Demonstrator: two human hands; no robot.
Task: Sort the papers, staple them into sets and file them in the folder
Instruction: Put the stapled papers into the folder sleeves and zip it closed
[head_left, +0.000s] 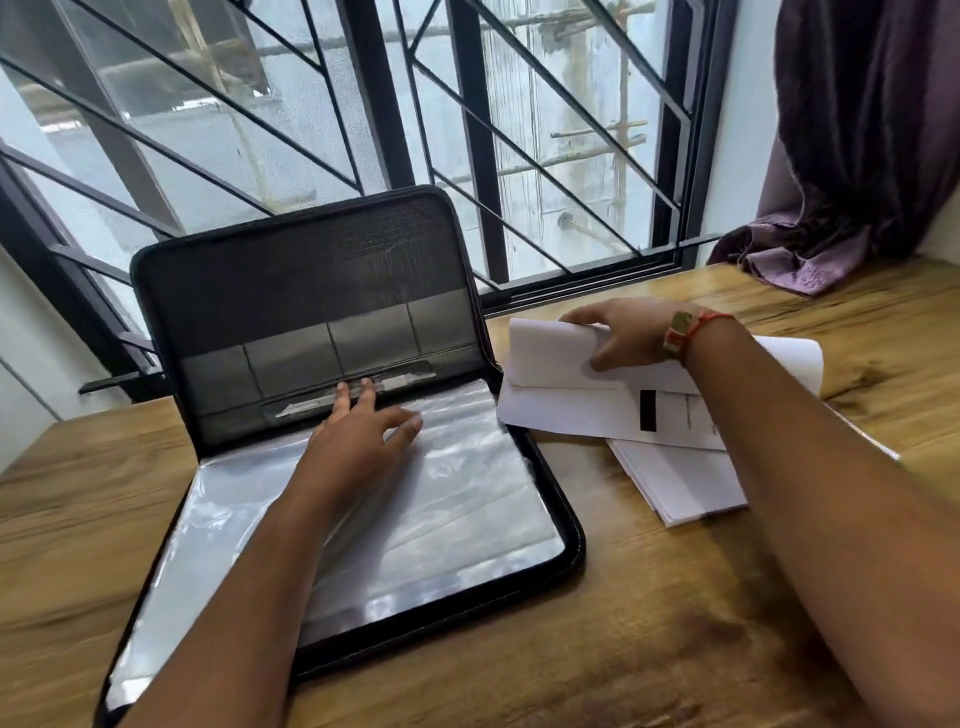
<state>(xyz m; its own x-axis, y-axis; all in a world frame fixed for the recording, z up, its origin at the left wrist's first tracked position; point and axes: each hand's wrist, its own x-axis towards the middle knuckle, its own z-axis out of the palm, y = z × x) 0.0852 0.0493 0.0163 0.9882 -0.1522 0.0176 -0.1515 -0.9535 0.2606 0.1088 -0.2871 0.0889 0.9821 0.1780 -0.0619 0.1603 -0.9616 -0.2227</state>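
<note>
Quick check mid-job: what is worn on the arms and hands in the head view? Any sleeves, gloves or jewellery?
No sleeves or gloves show; both arms are uncovered as far as the frame reaches. The left hand shows no ring or band. The right hand has at its wrist a red thread bracelet with a gold-coloured rectangular piece.
</note>
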